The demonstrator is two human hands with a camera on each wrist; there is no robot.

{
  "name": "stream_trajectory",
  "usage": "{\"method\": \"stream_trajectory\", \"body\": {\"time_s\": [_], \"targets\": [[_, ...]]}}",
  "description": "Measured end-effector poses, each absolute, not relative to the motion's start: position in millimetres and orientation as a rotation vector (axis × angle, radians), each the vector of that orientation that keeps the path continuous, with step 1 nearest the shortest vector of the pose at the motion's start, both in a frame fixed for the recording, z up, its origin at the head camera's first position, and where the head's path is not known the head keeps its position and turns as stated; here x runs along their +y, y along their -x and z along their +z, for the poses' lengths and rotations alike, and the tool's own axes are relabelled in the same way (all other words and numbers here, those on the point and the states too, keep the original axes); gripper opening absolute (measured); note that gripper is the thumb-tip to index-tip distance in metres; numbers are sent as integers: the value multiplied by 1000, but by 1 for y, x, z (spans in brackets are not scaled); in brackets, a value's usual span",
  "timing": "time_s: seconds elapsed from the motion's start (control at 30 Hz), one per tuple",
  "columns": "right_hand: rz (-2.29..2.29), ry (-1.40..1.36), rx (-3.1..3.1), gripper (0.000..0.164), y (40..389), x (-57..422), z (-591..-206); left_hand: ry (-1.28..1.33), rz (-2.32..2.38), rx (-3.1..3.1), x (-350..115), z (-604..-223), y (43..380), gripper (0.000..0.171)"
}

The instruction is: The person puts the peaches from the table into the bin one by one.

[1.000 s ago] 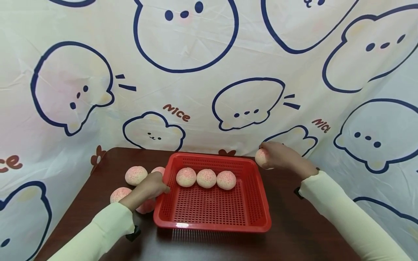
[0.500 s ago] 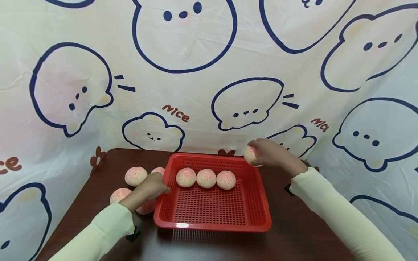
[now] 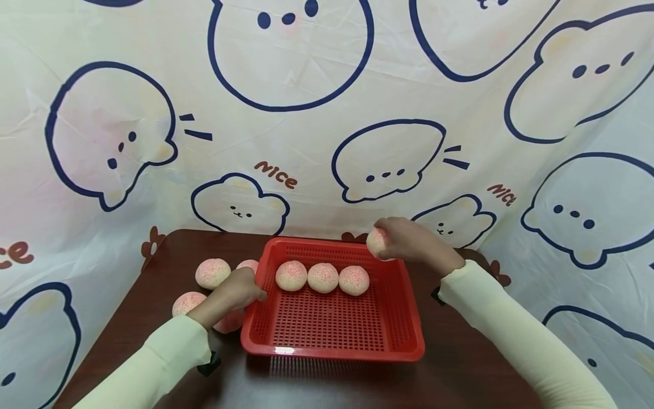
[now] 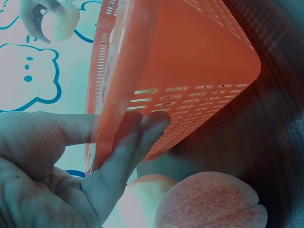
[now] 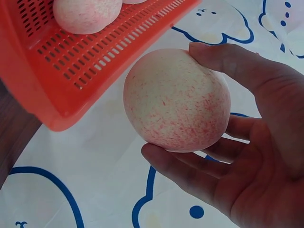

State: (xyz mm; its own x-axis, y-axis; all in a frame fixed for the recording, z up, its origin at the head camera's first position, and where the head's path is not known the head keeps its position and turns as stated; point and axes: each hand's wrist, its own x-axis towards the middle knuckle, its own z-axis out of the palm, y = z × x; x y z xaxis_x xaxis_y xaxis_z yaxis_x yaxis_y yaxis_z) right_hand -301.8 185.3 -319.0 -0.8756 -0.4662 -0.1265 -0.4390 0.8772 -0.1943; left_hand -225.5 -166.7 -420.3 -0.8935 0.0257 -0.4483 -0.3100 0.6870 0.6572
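In the head view a red plastic basket (image 3: pixel 332 355) with slotted walls stands on the table. Three pale peaches (image 3: pixel 323 278) speckled pink sit in a row along its far side. My left hand (image 3: pixel 237 292) pinches the basket's left rim, thumb inside and fingers along the outer wall, as the left wrist view shows. Above the basket's far right corner, my right hand (image 3: pixel 409 241) holds another speckled peach (image 5: pixel 175 102) between thumb and fingers, raised off the table.
Left of the basket lie several more peaches (image 3: pixel 213 274), partly hidden behind the left hand and forearm. One redder peach (image 4: pixel 211 202) is close under the basket's outer wall. A cartoon-printed cloth (image 3: pixel 306 142) hangs behind the dark wooden table (image 3: pixel 460 335).
My right hand has carried its peach leftward, from beside the basket's right corner to over its far rim. The left hand keeps its grip on the rim, and the basket stays put.
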Motion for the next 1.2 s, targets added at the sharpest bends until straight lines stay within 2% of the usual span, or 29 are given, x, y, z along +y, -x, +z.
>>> {"method": "stream_trajectory", "body": {"time_s": [1.2], "targets": [[-259,942,2808,56,294,109,-331,205,1082,2487,-168,-422,225,28]]}}
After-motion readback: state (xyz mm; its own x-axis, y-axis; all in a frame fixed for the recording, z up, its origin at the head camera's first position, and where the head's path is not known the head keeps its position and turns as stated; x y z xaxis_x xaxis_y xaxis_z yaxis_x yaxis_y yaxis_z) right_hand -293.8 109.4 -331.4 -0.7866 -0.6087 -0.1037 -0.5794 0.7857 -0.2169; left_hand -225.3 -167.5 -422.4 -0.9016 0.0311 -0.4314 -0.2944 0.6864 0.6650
